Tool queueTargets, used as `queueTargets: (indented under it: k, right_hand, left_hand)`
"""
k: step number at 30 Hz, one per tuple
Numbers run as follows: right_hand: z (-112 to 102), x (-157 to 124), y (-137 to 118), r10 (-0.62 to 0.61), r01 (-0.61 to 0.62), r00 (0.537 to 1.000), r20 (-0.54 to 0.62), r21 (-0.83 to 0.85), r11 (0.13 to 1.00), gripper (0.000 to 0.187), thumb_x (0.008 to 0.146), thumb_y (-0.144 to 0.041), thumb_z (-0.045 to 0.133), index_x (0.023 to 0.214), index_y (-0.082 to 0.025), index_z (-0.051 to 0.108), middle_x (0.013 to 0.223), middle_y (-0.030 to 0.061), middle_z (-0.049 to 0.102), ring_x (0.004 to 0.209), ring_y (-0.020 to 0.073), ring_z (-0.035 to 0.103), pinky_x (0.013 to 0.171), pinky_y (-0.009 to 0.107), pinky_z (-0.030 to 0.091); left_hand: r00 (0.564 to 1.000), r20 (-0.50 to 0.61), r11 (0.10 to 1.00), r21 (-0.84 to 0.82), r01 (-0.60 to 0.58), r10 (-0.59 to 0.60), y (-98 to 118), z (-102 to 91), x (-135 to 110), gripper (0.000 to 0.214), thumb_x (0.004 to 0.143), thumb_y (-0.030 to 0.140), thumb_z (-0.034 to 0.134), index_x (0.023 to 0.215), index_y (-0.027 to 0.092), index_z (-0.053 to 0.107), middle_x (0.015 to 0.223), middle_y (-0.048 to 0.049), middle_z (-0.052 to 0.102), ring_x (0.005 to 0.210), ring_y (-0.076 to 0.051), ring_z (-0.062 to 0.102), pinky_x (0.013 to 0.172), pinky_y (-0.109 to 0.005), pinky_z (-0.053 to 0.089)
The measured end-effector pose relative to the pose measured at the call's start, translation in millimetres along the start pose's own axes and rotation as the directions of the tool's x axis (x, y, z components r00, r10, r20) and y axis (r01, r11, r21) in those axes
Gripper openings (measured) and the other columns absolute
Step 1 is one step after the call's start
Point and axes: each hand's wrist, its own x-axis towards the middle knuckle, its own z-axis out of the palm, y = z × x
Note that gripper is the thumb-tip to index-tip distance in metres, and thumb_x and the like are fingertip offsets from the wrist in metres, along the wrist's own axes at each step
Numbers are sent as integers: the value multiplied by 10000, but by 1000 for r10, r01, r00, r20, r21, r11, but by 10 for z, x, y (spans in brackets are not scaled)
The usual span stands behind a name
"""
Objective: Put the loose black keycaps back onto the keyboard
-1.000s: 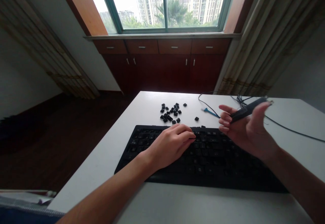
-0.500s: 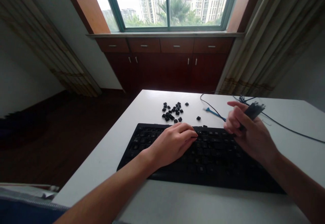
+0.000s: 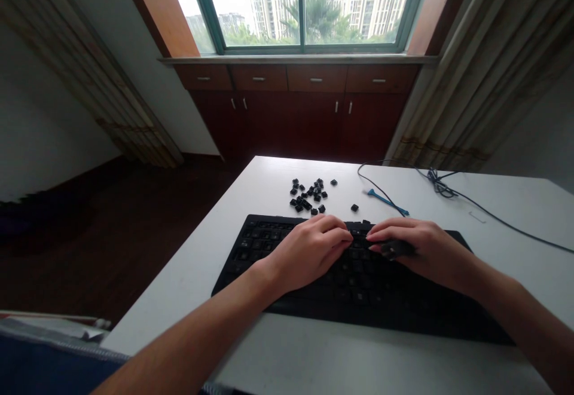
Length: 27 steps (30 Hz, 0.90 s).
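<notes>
A black keyboard [image 3: 314,302] lies on the white table, with keycaps off in places. My left hand [image 3: 309,245] rests over its upper middle, thumb and fingertips pinched together at the upper key rows; anything between them is hidden. Close to its right, my right hand [image 3: 421,251] is closed around a small dark brush [image 3: 397,249] tucked under the fingers. Its thumb and forefinger tips reach the same upper rows, a short gap from the left fingertips. Several loose black keycaps [image 3: 306,204] lie behind the keyboard, one single keycap [image 3: 354,208] apart from them.
A slim blue tool [image 3: 385,200] lies behind the keyboard. A black cable [image 3: 506,217] with a bundled coil [image 3: 439,184] runs across the right of the table [image 3: 215,227]. A thin bent metal piece [image 3: 476,217] lies near it. Cabinets [image 3: 291,120] stand beyond, below a window.
My right hand has come down and left onto the keyboard beside my left hand, turning palm down with the brush still in it. My left hand stays in place on the keyboard.
</notes>
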Motion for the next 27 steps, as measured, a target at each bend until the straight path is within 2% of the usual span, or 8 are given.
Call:
queueTargets:
  k: [3,7,17,21,25,27]
  right_hand:
    - [-7,4,11,-12,12,999,-44,5,1000,332,865,-88,594,1130,-261,697,1168,12,723,1064,195,680,951,328,538]
    - [11,34,-7,-9,12,997,-83,40,999,216,889,-153,626,1045,-262,729,1092,3,751,1001,179,701,908,306,556]
    - [48,14,-12,-4,5,997,-72,17,1000,147,881,-160,641,972,-240,724,1100,22,746,963,200,717,881,329,575]
    - [21,18,-44,-10,10,1000,-29,-2,1000,83,900,-220,639,921,-220,720,1112,40,738,937,211,721,842,326,580]
    - [-3,9,-80,-31,30,999,-15,-59,998,115,928,-243,604,939,-212,715,1111,54,725,887,208,722,785,331,578]
    - [-2,-1,-80,-36,35,999,-12,-65,997,135,914,-201,603,990,-217,713,1131,53,719,914,210,720,808,332,576]
  left_hand:
    - [1000,3,1000,-4,2,-2,-6,9,-7,208,1001,204,481,1092,154,661,1087,-76,659,976,-172,620,897,-324,533]
    - [1000,2,1000,-3,3,-3,-3,8,-6,203,999,202,484,1085,152,661,1085,-71,659,977,-167,619,896,-315,529]
    - [1000,5,1000,3,3,-3,5,-2,-3,222,1006,211,473,1090,149,668,1085,-75,657,976,-171,621,892,-311,527]
    - [1000,3,1000,3,-3,3,5,-2,2,217,1005,206,472,1085,151,666,1071,-77,661,966,-174,627,887,-320,535]
    - [1000,5,1000,4,-6,6,5,-7,6,213,1002,199,473,1085,148,663,1077,-82,660,963,-173,629,884,-323,539]
    - [1000,5,1000,6,-5,5,3,-8,7,212,1003,199,472,1086,148,661,1083,-82,660,966,-173,626,881,-321,539]
